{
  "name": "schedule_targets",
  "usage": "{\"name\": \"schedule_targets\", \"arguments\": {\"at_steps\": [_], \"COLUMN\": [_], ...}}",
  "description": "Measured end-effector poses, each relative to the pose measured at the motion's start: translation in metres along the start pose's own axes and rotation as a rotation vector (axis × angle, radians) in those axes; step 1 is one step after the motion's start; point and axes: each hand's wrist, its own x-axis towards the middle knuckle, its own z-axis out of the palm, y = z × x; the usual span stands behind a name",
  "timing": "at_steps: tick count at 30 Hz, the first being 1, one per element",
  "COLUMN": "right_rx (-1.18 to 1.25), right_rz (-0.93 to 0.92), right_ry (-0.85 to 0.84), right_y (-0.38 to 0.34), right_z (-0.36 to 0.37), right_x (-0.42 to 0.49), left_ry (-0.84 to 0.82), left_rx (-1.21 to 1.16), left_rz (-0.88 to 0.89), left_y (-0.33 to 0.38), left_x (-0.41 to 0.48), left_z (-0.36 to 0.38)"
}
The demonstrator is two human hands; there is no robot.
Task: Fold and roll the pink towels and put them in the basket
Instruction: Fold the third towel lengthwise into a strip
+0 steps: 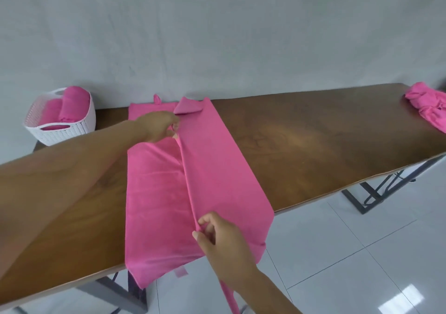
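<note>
A pink towel (217,169) lies spread across the wooden table (313,145), its near end hanging over the front edge. Its right part is folded over towards the middle, forming a raised crease. My left hand (159,129) pinches that crease at the far end, by a turned-over corner. My right hand (217,239) pinches the same crease at the near end, at the table's front edge. A white woven basket (60,130) stands at the table's far left with two rolled pink towels (70,106) inside.
A heap of crumpled pink towels (427,106) lies at the table's far right end. Bare wood stretches between it and the spread towel. A grey wall backs the table; white floor tiles and grey metal table legs show below.
</note>
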Motion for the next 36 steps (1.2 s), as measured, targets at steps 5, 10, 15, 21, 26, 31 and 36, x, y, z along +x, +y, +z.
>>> {"name": "schedule_targets", "arguments": {"at_steps": [5,10,15,21,26,31,36], "right_rx": [0.004,0.02,0.035,0.047,0.036,0.012,0.025], "right_rz": [-0.068,-0.11,-0.148,-0.137,-0.094,-0.047,-0.001], "right_ry": [-0.071,-0.161,-0.229,-0.41,-0.412,-0.353,-0.264], "right_y": [-0.029,-0.05,-0.06,-0.056,-0.043,-0.022,-0.002], "right_z": [0.024,0.044,0.065,0.075,0.064,0.045,0.016], "right_x": [0.004,0.003,0.0,-0.01,-0.008,0.002,0.014], "left_ry": [-0.002,0.005,0.006,0.029,0.033,0.04,0.063], "left_rx": [0.021,0.035,0.022,0.027,-0.038,-0.159,-0.153], "left_rz": [-0.047,-0.103,-0.193,-0.287,-0.293,-0.302,-0.32], "left_y": [-0.025,-0.053,-0.07,-0.074,-0.064,-0.039,-0.008], "left_x": [-0.033,-0.067,-0.1,-0.132,-0.154,-0.168,-0.163], "left_z": [-0.014,-0.015,-0.001,0.016,0.034,0.068,0.103]}}
